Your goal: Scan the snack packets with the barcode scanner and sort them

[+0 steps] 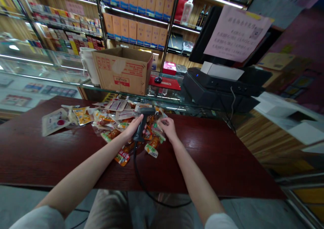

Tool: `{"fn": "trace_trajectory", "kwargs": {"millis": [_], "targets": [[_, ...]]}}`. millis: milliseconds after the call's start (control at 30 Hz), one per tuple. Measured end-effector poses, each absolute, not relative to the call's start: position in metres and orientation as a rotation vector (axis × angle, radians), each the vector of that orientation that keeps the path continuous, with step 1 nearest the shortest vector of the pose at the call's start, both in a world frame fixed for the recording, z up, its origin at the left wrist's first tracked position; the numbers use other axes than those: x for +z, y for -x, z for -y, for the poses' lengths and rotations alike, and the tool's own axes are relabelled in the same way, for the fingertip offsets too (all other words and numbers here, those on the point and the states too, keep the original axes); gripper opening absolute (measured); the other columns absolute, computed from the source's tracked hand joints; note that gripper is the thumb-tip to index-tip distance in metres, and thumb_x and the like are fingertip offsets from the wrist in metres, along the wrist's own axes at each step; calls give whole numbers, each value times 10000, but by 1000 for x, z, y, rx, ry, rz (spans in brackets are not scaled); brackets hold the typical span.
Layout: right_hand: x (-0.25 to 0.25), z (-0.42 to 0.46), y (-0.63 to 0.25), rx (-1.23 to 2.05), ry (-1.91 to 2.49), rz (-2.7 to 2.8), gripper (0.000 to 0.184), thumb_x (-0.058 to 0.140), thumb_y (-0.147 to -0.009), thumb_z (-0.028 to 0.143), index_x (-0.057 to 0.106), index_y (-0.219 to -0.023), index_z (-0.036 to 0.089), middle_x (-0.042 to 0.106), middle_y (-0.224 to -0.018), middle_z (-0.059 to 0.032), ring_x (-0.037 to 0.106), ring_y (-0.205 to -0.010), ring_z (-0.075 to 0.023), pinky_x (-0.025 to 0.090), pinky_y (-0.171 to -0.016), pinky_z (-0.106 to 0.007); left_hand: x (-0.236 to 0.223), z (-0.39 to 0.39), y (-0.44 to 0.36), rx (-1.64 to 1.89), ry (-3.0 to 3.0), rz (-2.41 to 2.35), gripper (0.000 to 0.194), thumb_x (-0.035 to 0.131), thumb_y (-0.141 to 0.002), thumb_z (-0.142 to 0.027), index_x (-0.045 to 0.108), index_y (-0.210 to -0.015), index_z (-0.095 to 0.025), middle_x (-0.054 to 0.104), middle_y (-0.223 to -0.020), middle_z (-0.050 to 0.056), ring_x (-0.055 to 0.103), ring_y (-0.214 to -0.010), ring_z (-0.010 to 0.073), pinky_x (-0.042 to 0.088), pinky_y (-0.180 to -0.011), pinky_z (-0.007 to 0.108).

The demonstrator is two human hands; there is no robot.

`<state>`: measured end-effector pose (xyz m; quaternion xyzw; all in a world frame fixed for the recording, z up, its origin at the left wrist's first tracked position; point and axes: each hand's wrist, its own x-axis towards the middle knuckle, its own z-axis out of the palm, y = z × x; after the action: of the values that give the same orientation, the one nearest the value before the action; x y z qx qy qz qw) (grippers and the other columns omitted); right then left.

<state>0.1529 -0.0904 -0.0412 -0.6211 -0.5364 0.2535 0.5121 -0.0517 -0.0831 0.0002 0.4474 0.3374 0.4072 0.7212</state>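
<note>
My left hand [135,126] is closed round the handle of a black handheld barcode scanner [139,131]. Its head points forward and right, over a heap of vacuum-packed snack packets [105,117] on the dark red table. At the heap's right edge, my right hand [168,126] has its fingers pinched on a clear-wrapped snack packet [159,133]; blur partly hides the grip. Just below it lies a packet of brown food with a green and white label [152,150]. A black cable [136,171] runs from the scanner down past the table's front edge.
An open cardboard box [121,73] stands on the glass counter behind the table. To its right are a computer mouse [158,79] on a red mat and a black monitor with a paper sheet [235,33]. A flat pale packet [55,121] lies at the heap's left end.
</note>
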Motion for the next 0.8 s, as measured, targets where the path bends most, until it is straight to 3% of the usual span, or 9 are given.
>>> {"fn": "trace_trajectory", "kwargs": {"millis": [33, 167, 300, 400, 567, 667, 800], "targets": [[-40, 90, -160, 720, 1451, 1255, 306, 753, -630, 346, 587, -836, 192, 533, -1178, -103, 599, -1078, -236, 471, -1015, -414, -1, 84, 54, 889, -969, -709, 507, 627, -800, -654, 517, -807, -159, 605, -596, 1, 582, -450, 131, 541, -522, 287], [-37, 92, -178, 1037, 1407, 1075, 812, 863, -426, 259, 476, -1138, 195, 499, -1294, -145, 626, -1047, -244, 514, -949, -448, -1, 86, 62, 861, -873, -605, 455, 606, -851, -590, 578, -899, -138, 629, -665, 19, 557, -465, 120, 538, -523, 287], [-33, 95, -180, 1176, 1406, 903, 970, 855, -411, 146, 411, -1272, 208, 569, -1264, -140, 619, -1116, -249, 493, -993, -436, 4, 89, 65, 783, -844, -515, 469, 575, -875, -586, 604, -977, -129, 557, -556, -1, 542, -473, 139, 472, -467, 247], [-27, 97, -187, 1270, 1363, 805, 879, 787, -420, 55, 468, -1227, 200, 659, -1112, -95, 664, -1014, -239, 534, -918, -408, 7, 90, 67, 718, -852, -475, 520, 547, -874, -625, 610, -991, -122, 545, -537, 1, 507, -450, 128, 422, -440, 225], [-15, 101, -198, 1384, 1299, 979, 480, 726, -448, 65, 618, -904, 165, 692, -756, 0, 661, -702, -167, 548, -710, -290, 8, 90, 70, 666, -853, -475, 600, 478, -879, -679, 621, -1003, -109, 514, -503, 3, 475, -438, 113, 377, -445, 198], [-13, 103, -191, 1233, 1272, 1125, 399, 786, -548, 219, 649, -920, 177, 704, -797, -2, 671, -725, -167, 549, -716, -291, 8, 91, 71, 666, -870, -475, 642, 429, -886, -698, 631, -1017, -104, 479, -481, -8, 439, -413, 104, 327, -420, 186], [-19, 98, -180, 1030, 1214, 1119, 399, 709, -699, 403, 562, -1020, 218, 687, -871, -18, 695, -776, -205, 574, -780, -393, 8, 91, 72, 711, -914, -493, 646, 433, -886, -694, 638, -1021, -96, 461, -473, -17, 417, -400, 101, 312, -409, 193]]}}
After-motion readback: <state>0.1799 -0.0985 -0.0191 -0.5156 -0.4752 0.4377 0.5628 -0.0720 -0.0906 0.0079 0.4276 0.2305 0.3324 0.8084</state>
